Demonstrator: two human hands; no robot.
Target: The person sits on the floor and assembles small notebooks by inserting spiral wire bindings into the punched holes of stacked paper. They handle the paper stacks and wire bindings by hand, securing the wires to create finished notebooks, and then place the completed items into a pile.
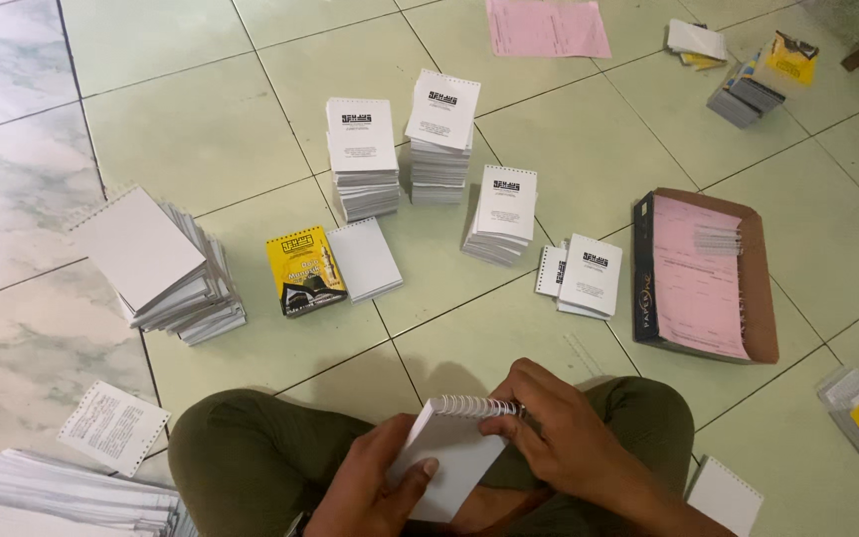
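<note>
Sitting cross-legged, the person holds a booklet point(449, 452) over the lap: left hand point(375, 492) clamped on its lower edge, right hand point(559, 438) pinching, I think, the wire coil point(474, 406). It looks light and bendy, best held by its edges.

Straight ahead: bare pale green tiled floor point(280, 353) lay open between the knees and the yellow-and-black covered booklet point(304, 270).
Left: a tall leaning stack of white spiral-bound pads point(163, 267) blocked the way; a loose white perforated sheet point(113, 426) lay near the knee.
Far centre: three stacks of white printed booklets point(436, 139) stood close together, narrow gaps between.
Right: a brown cardboard tray holding pink sheets point(760, 288) barred reach; open tiles lay beyond it.
</note>
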